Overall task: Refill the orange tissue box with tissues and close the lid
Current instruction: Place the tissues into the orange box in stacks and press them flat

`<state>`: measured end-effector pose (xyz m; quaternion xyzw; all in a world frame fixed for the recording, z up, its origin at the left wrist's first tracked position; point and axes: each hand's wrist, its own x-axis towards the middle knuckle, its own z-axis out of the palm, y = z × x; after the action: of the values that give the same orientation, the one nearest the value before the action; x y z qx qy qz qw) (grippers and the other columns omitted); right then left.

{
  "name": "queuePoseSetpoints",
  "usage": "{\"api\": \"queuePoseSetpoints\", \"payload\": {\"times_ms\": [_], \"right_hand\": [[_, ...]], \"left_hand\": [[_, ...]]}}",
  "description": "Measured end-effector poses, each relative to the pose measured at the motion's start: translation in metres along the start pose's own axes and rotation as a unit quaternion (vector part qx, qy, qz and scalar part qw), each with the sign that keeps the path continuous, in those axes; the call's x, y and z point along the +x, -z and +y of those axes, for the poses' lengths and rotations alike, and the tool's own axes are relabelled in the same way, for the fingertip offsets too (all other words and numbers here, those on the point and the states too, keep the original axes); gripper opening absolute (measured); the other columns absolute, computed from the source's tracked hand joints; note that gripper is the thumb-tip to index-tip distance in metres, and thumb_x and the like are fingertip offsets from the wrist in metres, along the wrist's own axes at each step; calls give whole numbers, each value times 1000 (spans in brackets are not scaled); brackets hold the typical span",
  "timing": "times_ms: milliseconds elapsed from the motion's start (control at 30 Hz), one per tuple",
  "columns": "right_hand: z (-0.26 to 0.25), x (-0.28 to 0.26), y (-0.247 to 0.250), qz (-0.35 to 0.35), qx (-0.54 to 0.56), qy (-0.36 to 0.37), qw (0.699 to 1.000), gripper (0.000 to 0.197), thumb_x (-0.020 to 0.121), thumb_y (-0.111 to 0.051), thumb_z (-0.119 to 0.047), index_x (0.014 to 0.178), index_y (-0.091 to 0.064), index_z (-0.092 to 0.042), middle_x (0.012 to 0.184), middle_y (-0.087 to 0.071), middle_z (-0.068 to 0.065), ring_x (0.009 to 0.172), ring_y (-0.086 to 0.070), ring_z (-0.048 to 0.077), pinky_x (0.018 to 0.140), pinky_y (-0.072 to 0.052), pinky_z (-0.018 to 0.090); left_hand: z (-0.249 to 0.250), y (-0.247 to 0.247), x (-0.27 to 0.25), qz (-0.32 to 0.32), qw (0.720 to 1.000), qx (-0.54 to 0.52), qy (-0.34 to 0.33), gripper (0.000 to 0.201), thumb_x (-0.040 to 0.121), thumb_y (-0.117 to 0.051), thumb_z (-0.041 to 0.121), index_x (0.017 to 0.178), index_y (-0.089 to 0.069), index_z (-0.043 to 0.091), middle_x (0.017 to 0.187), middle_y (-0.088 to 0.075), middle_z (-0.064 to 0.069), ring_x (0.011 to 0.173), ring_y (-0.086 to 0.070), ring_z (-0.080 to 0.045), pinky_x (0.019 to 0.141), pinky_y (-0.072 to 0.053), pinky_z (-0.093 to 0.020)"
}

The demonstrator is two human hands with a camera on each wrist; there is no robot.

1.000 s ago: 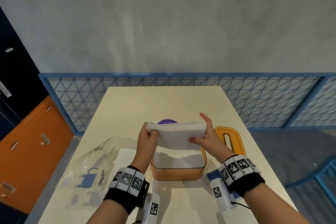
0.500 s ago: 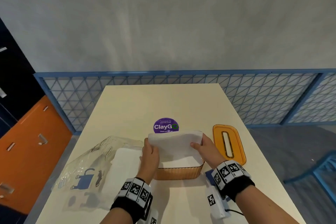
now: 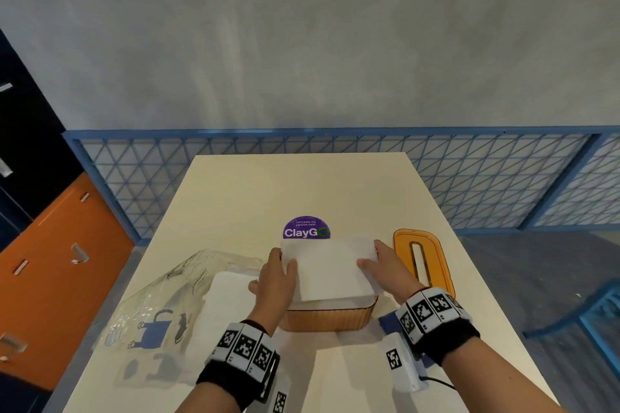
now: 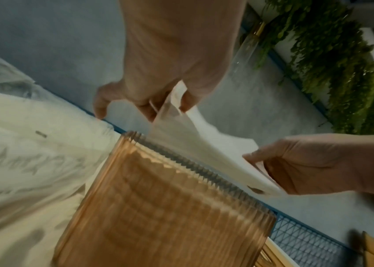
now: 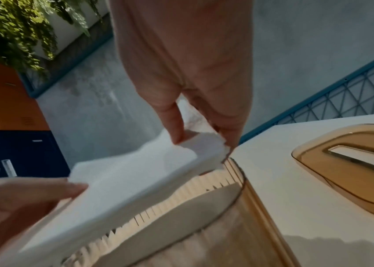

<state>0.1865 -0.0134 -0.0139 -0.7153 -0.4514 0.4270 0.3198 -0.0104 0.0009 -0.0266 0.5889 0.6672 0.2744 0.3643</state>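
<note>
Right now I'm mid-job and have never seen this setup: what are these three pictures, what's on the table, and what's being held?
No machine here: a person works bare-handed, with a camera on the head and one on each wrist, below the patterned bands. The head view looks down at the cream table; the wrist views look along each hand.

The left hand and right hand each hold one end of a white tissue stack, the fingers pinching it, over the open orange tissue box. Its lid, with a slot, lies on the table beside the right hand. Beside the left hand lies a clear plastic wrapper. Behind the box is a purple ClayGo sticker.
</note>
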Motion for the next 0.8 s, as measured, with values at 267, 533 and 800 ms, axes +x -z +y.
{"api": "queuePoseSetpoints", "payload": {"times_ms": [267, 533, 800], "right_hand": [[4, 2, -18, 20, -183, -37, 982, 34, 91, -53, -12, 123, -50, -1, 128, -56, 15, 117, -53, 28, 84, -40, 25], [9, -3, -33, 55, -220, -20, 974, 37, 93, -50, -8, 129, -42, -4, 124, -56, 19, 111, -57, 30, 88, -48, 32], [5, -11, -20, 54, -409, 232, 881, 52, 88, -59, -14, 136, -42, -21, 134, -44, 5, 119, -46, 23, 95, -41, 35]], "left_hand": [[-9, -4, 9, -6, 973, 229, 11, 10, 91, -43, 17, 84, -49, 22, 88, -60, 0, 104, -53, -24, 76, -19, -36], [-12, -11, 11, 1, 946, 324, -28, 17, 93, -44, 18, 106, -55, 16, 103, -65, -2, 110, -48, -24, 91, -28, -40], [0, -8, 5, -37, 873, 438, -212, 63, 87, -61, 24, 142, -31, 29, 139, -37, 1, 124, -41, -21, 97, -28, -44]]}}
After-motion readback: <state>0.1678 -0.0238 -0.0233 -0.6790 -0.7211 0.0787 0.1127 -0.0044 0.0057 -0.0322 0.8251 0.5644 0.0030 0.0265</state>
